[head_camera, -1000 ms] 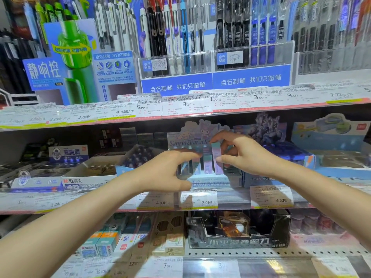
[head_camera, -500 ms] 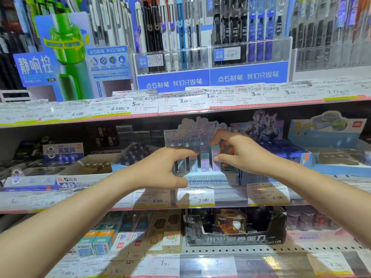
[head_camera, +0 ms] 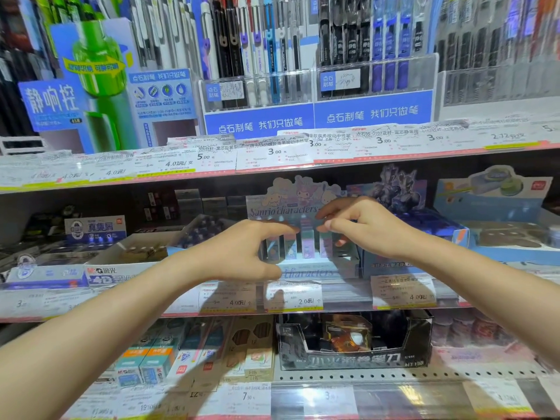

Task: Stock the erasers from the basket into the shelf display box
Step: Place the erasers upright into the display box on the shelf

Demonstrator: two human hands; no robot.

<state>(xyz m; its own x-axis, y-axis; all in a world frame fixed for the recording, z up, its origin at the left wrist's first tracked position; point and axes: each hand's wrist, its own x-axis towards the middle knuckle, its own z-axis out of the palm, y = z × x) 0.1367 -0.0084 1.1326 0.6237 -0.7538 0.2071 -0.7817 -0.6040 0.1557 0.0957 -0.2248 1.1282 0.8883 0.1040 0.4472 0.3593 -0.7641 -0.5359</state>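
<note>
The shelf display box [head_camera: 306, 268], pastel with cartoon characters on its back card, stands on the middle shelf. A row of upright erasers [head_camera: 307, 241] in pink, teal and lilac wrappers fills it. My left hand [head_camera: 242, 253] lies open against the left part of the row, fingers over the eraser tops and thumb down at the box front. My right hand [head_camera: 360, 228] curls over the right end of the row, fingertips and thumb pinched on the top of a teal eraser [head_camera: 325, 242]. The basket is out of view.
A blue box [head_camera: 430, 225] sits directly right of the display box, and open white cartons [head_camera: 133, 250] stand to its left. Price-tag rails [head_camera: 303, 292] run along each shelf edge. Pen racks [head_camera: 257, 56] fill the shelf above; a black box [head_camera: 354, 359] is below.
The view has shifted slightly. Both hands stay at the eraser row; my right fingers have slid a little right of the pink eraser, which now stands free between the hands.
</note>
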